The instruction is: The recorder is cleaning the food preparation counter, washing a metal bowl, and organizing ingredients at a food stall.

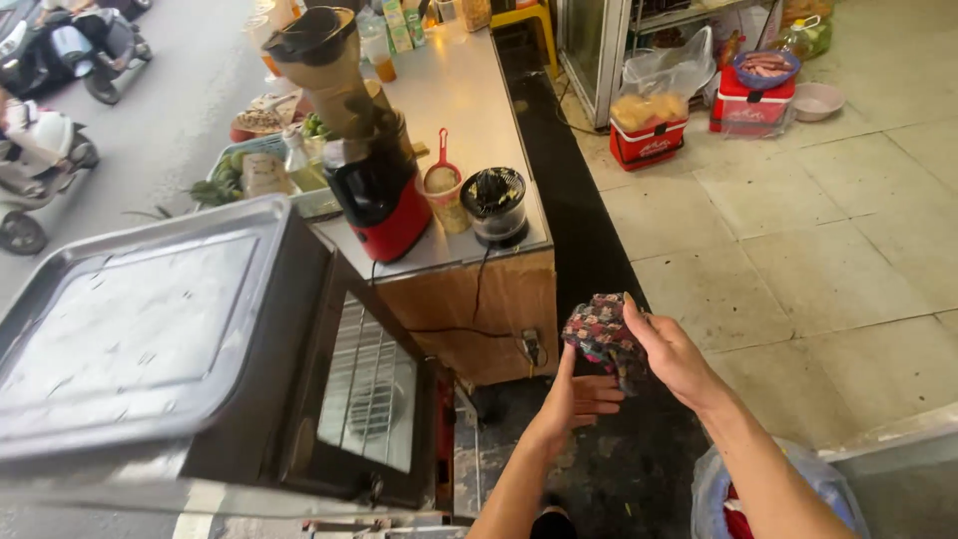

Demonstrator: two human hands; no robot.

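Beside the oven [299, 399], right hand [671, 351] gripping patterned cloth [602, 332], left hand [582, 396] beneath

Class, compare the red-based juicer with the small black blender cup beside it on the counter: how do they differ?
The juicer stands tall; the blender cup is squat. The juicer has a red base and a tan upper column; the blender cup is black with a clear body. Both sit upright on the steel counter, away from the hands.

Cloth [602, 334]: dark, with a dense floral print in red, pink and white. Juicer [371, 150]: red base, black body, tan hopper. Tray [130, 319]: dull silver. Oven [329, 399]: black. Coolers [699, 125]: red with white lids. Stool [526, 22]: yellow. Floor tiles [798, 250]: pale beige; mat [574, 200]: black.
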